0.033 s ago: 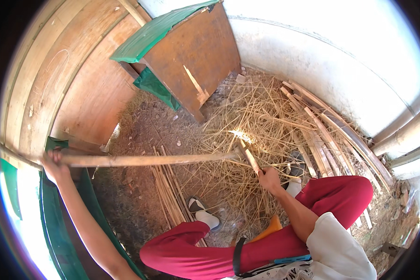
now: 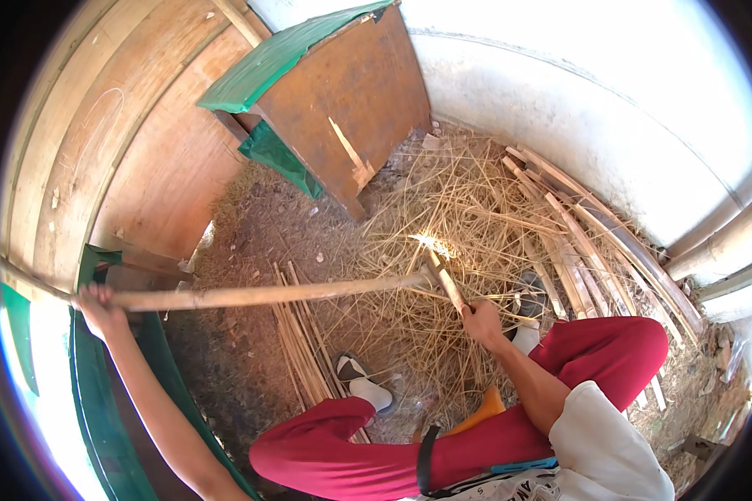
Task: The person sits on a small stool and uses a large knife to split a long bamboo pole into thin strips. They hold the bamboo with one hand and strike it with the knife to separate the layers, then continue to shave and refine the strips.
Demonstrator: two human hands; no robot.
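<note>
Straw-littered floor [image 2: 236, 355] under 1 long pole [image 2: 267, 296]

Earth and straw [image 2: 401, 321] spread beneath a seated person. Nearest are a white sleeve [image 2: 614, 447] and maroon trousers [image 2: 342, 451] crossed by a black strap [image 2: 428, 459], with the knees wide apart. An orange-yellow object [image 2: 480, 409] shows between the legs, partly hidden. Beyond the knees are 2 dark shoes [image 2: 351, 367] with pale socks.

Over at the left, the left hand [image 2: 102, 311] is closed round the near end of the pole, which crosses level above the ground. The right hand [image 2: 481, 322] is wrapped round a short tool [image 2: 448, 282], angled up and leftward; whether it carries a blade I cannot tell. The pole's far end meets the tool's upper part, though contact is hard to judge.

Thin strips [image 2: 305, 342] lie bundled beneath the pole, while longer split lengths [image 2: 589, 242] lie at right. Green sheeting [image 2: 92, 401] hangs at left. Farther off stands a brown wooden cabinet [image 2: 355, 100] with a green cover [image 2: 280, 63], between a plywood wall [image 2: 159, 142] and a whitish wall [image 2: 560, 92].
</note>
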